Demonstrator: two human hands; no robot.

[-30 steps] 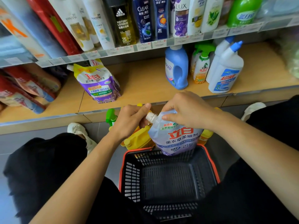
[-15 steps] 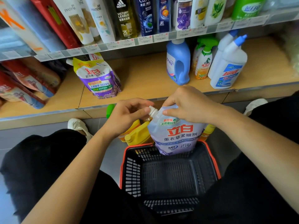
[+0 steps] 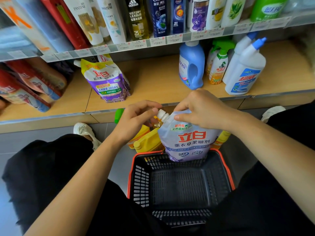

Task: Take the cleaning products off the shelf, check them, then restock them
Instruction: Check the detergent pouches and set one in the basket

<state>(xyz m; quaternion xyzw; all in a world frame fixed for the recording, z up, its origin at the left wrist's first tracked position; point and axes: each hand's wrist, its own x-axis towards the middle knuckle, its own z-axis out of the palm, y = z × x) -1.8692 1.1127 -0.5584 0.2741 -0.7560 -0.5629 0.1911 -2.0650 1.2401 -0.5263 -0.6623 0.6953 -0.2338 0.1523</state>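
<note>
I hold a pale blue and purple refill pouch (image 3: 189, 140) upright over the far rim of a black basket (image 3: 179, 189) with an orange edge. My right hand (image 3: 201, 109) grips the pouch's top corner. My left hand (image 3: 136, 120) pinches its white screw cap (image 3: 162, 114) with thumb and fingers. On the wooden shelf (image 3: 153, 79) stand a purple and yellow pouch (image 3: 105, 80), a blue jug (image 3: 191, 65), a green-topped spray bottle (image 3: 219, 65) and two white bottles with blue nozzles (image 3: 245, 70).
Yellow bottles (image 3: 146, 142) and a green cap (image 3: 119, 114) lie on the floor between the basket and the shelf. Red packs (image 3: 25, 87) fill the shelf's left end. Shampoo bottles (image 3: 136, 17) line the shelf above. My knees flank the basket.
The pouch and both hands keep their place over the basket's far rim. My left fingers have shifted slightly on the cap. The view has tilted a little.
</note>
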